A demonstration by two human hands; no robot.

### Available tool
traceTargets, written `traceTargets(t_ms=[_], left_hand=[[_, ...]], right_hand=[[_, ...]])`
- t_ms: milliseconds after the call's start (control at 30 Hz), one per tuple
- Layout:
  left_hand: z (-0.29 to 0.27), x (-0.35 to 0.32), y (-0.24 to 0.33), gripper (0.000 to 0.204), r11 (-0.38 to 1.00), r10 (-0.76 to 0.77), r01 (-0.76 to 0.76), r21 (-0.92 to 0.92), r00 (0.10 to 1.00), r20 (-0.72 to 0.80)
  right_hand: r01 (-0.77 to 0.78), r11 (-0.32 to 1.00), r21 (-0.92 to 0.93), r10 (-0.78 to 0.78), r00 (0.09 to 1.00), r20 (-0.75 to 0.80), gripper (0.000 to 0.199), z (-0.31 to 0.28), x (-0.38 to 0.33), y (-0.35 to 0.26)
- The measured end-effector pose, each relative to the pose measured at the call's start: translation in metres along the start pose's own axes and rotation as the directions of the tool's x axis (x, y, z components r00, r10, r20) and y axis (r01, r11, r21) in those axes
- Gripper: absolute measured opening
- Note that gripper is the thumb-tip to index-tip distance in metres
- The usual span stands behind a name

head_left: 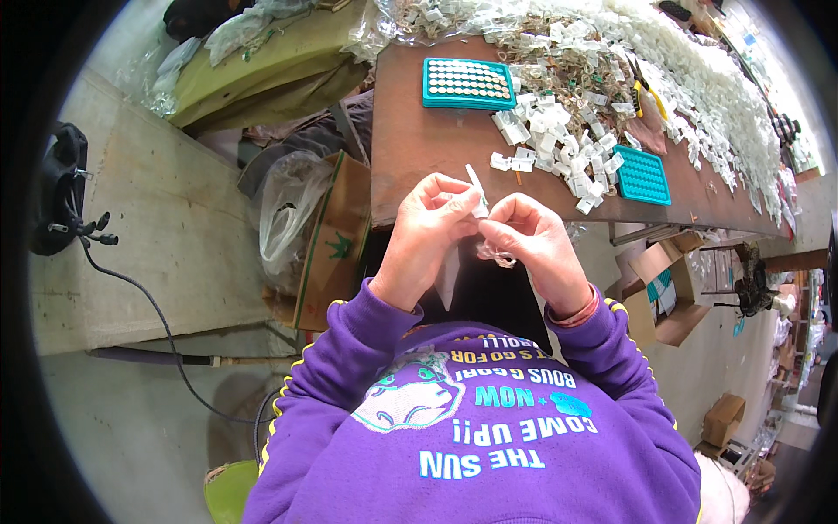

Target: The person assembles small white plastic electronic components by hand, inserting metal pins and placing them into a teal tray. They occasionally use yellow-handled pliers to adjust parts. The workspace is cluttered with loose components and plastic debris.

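Close to the table's near edge, my left hand [425,229] pinches a small white plastic piece [477,188] whose thin end sticks up past the fingertips. Thumb and forefinger of my right hand [543,249] are pressed together against the lower end of that piece, nearly touching the left fingers. A crumpled, thin pinkish strip [496,254] hangs under the right fingers; its kind I cannot make out. Past my hands, many similar white plastic pieces [559,140] lie heaped on the brown table [419,157].
A teal tray [467,85] of round metallic parts sits on the table; another teal tray [642,175] lies right. Yellow-handled pliers [647,94] rest on the heap. A cardboard box [327,253] with a clear plastic bag [292,210] stands left; an open carton [668,301] stands right.
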State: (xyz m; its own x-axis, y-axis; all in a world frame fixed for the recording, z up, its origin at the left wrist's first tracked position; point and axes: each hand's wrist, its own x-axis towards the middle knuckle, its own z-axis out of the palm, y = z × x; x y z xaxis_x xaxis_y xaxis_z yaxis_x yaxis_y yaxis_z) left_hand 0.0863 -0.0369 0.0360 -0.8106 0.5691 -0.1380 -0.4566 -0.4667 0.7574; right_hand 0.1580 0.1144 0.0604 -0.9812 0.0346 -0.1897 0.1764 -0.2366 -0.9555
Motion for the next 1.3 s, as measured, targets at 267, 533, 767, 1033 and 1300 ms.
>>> traceTargets(t_ms=[267,533,767,1033,1300], left_hand=[[-0.006,0.005,-0.002,0.013,0.978,0.053,-0.053,0.202,0.999,0.004],[-0.004,0.0,-0.003,0.013,0.98,0.148,-0.144,0.139,0.989,-0.019],[0.001,-0.004,-0.008,0.015,0.967,0.228,-0.214,0.135,0.969,-0.096],[-0.001,-0.008,0.0,0.015,0.991,0.083,-0.091,0.094,0.993,0.082],[-0.001,-0.013,0.0,0.017,0.998,0.004,-0.012,0.057,0.991,0.134]], right_hand=[[-0.079,0.981,0.176,0.072,0.996,0.05,0.015,-0.009,0.001,-0.005],[-0.078,0.97,0.229,0.053,0.993,0.109,0.014,0.007,0.002,0.002],[0.099,0.994,-0.04,-0.097,0.994,0.049,0.011,0.011,0.001,0.004],[0.021,0.995,0.096,-0.021,1.0,0.003,0.017,0.0,0.008,-0.008],[-0.196,0.883,0.427,0.105,0.968,0.228,0.018,0.002,0.009,0.005]])
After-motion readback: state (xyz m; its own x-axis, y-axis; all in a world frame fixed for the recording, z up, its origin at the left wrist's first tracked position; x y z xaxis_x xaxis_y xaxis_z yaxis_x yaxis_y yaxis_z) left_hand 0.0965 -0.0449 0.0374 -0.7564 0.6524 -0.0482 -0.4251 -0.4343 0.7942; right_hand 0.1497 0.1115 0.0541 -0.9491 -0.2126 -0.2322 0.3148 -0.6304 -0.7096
